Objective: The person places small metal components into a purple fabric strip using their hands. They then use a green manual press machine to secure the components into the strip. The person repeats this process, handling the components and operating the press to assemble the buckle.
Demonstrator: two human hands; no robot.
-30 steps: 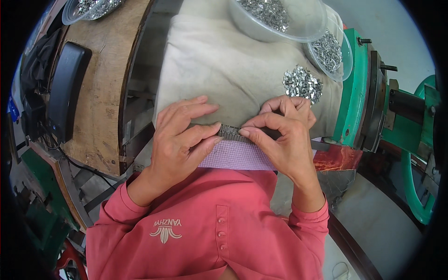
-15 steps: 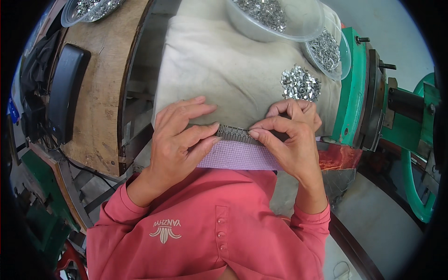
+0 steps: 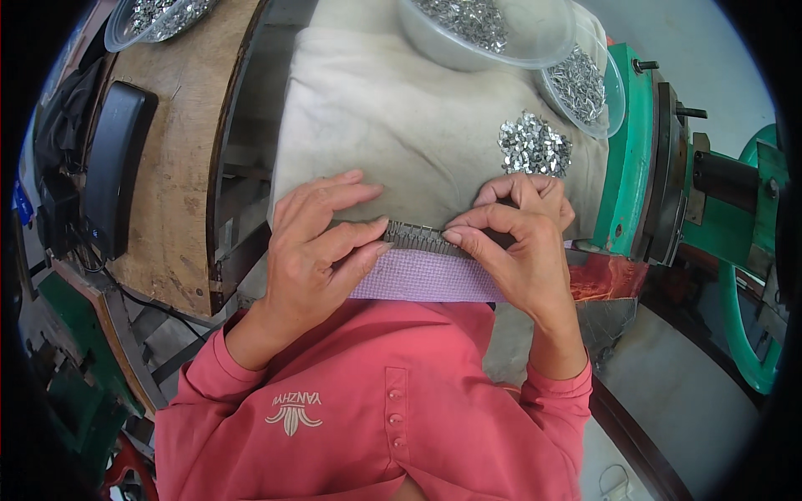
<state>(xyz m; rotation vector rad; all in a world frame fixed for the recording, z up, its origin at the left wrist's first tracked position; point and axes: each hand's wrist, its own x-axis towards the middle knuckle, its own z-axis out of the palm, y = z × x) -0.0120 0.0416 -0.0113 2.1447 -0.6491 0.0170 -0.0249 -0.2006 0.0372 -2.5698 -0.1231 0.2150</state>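
Note:
A narrow metal strip with a row of comb-like slots point(image 3: 415, 238) lies crosswise in front of me, along a folded lilac cloth point(image 3: 426, 276). Thumb and index finger of my left hand point(image 3: 311, 242) pinch its left end, while the other fingers stretch out over the cloth-covered surface. My right hand point(image 3: 522, 242) holds the right part with thumb and index finger; its remaining fingers are curled. Whether a small piece sits between the right fingertips is too small to tell. Beyond my right hand is a loose pile of small shiny metal pieces point(image 3: 535, 145).
A large clear bowl point(image 3: 535, 52) and a smaller one point(image 3: 616, 107) hold metal pieces on the beige cloth point(image 3: 359, 108). Green machinery point(image 3: 625, 159) stands at the right. A wooden table point(image 3: 180, 167) at left carries a black device point(image 3: 122, 163) and another clear bowl point(image 3: 117, 32).
The whole view has shifted very slightly. Both hands keep their places on the slotted metal strip, with hardly any visible finger movement.

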